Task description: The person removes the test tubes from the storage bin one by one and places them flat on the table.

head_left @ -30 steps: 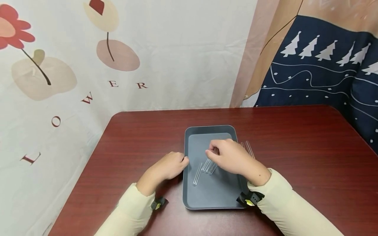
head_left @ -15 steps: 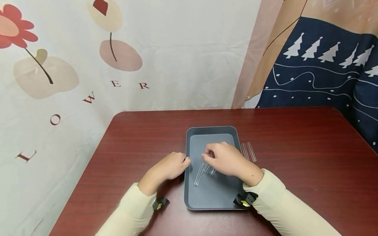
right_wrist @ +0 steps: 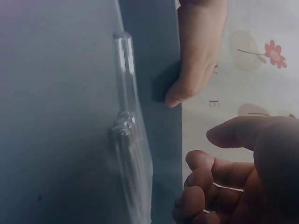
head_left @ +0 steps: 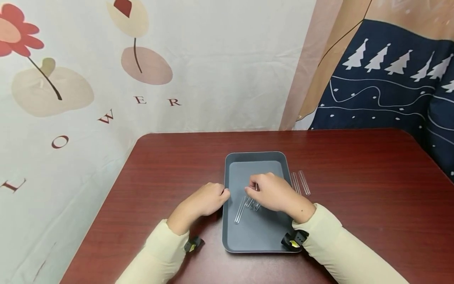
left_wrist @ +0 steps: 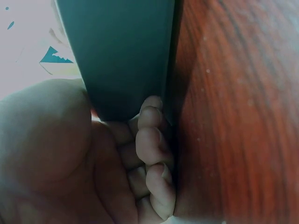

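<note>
A grey rectangular tray [head_left: 262,236] lies on the table, with several clear glass test tubes [head_left: 239,210] side by side in its middle. My left hand [head_left: 203,200] grips the tray's left rim. Its thumb [right_wrist: 175,95] hooks over the rim, and its curled fingers [left_wrist: 152,144] lie against the outer wall. Over the tray, my right hand [head_left: 274,192] hovers just above the tubes, partly covering them. In the right wrist view its thumb and loosely bent fingers [right_wrist: 198,179] stand apart, with nothing visible between them.
Right of the tray, two more clear test tubes [head_left: 304,182] lie on the reddish-brown wooden table [head_left: 354,189]. A white printed cloth [head_left: 227,71] hangs behind the table, and dark blue fabric with white trees [head_left: 376,90] hangs at the back right.
My right hand has shifted slightly left and nearer over the tray, uncovering more of the two tubes on the table. The left hand stays on the rim. The head view has shifted a little.
</note>
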### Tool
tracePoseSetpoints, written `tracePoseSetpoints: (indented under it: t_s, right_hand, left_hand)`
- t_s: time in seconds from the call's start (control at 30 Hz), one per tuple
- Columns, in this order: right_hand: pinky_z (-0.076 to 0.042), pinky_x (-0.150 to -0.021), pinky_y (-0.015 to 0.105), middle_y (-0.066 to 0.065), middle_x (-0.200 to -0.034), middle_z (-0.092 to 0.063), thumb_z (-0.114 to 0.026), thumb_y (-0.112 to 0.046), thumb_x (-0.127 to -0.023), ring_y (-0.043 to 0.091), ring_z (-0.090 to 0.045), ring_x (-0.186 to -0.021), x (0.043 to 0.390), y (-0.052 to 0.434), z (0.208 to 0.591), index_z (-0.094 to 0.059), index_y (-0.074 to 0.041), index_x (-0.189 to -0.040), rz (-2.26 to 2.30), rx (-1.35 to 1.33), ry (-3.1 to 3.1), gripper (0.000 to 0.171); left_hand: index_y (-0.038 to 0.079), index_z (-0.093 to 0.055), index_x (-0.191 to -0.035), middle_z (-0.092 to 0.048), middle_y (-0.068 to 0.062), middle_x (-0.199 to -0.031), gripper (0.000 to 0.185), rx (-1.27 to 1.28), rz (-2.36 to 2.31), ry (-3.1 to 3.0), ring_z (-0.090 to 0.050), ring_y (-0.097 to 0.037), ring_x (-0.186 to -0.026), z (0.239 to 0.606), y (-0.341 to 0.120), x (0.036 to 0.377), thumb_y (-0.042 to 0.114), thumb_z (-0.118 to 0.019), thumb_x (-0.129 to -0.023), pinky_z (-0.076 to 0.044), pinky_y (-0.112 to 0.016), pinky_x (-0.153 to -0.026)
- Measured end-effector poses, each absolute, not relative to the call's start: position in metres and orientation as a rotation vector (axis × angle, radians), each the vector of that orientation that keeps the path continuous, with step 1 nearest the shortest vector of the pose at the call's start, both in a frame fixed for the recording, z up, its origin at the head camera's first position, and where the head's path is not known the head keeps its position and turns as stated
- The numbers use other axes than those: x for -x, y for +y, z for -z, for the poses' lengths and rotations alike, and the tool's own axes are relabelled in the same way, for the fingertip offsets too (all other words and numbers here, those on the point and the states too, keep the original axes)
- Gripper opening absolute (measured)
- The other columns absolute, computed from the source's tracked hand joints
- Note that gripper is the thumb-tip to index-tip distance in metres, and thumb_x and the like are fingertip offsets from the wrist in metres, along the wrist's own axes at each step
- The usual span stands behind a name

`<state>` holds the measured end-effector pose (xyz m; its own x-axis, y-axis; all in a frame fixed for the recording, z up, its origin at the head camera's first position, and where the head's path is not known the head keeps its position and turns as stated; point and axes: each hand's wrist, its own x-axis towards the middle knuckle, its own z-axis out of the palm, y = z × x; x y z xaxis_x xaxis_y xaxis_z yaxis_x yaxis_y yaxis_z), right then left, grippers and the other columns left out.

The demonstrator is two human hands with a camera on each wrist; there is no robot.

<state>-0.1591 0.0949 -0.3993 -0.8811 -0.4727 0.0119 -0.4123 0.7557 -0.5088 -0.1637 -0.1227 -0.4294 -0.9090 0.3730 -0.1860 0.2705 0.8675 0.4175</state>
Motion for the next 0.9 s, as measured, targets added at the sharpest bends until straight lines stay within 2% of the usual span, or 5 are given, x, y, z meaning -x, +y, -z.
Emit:
tracePoseSetpoints:
  t_s: [0.5,0.73,0.9]
  right_hand:
    - [-0.032,-0.049,0.027,-0.006,-0.055,-0.043,-0.064,-0.03,-0.094,0.01,-0.041,-0.049,0.16,0.103,0.408,-0.049,-0.019,-0.063,0.709,0.632,2.819,0.037]
    - [-0.03,-0.049,0.027,-0.006,-0.055,-0.04,-0.062,-0.024,-0.091,0.01,-0.039,-0.051,0.161,0.109,0.411,-0.047,-0.019,-0.061,0.68,0.627,2.859,0.035]
    - [-0.029,-0.049,0.027,-0.005,-0.057,-0.04,-0.06,-0.021,-0.09,0.011,-0.039,-0.052,0.161,0.112,0.413,-0.046,-0.018,-0.061,0.648,0.642,2.882,0.032]
  left_hand:
    - [0.016,-0.047,-0.063,-0.048,0.001,-0.061,0.039,-0.507,-0.552,2.785,-0.051,-0.019,-0.064,0.428,-0.122,0.164,0.027,-0.04,-0.1,-0.047,-0.037,-0.07]
    - [0.018,-0.039,-0.061,-0.038,0.003,-0.059,0.04,-0.511,-0.547,2.767,-0.046,-0.017,-0.062,0.426,-0.123,0.164,0.027,-0.038,-0.1,-0.044,-0.034,-0.068]
    - [0.018,-0.038,-0.061,-0.038,0.003,-0.059,0.04,-0.506,-0.543,2.759,-0.046,-0.016,-0.062,0.426,-0.123,0.164,0.026,-0.037,-0.1,-0.044,-0.033,-0.07]
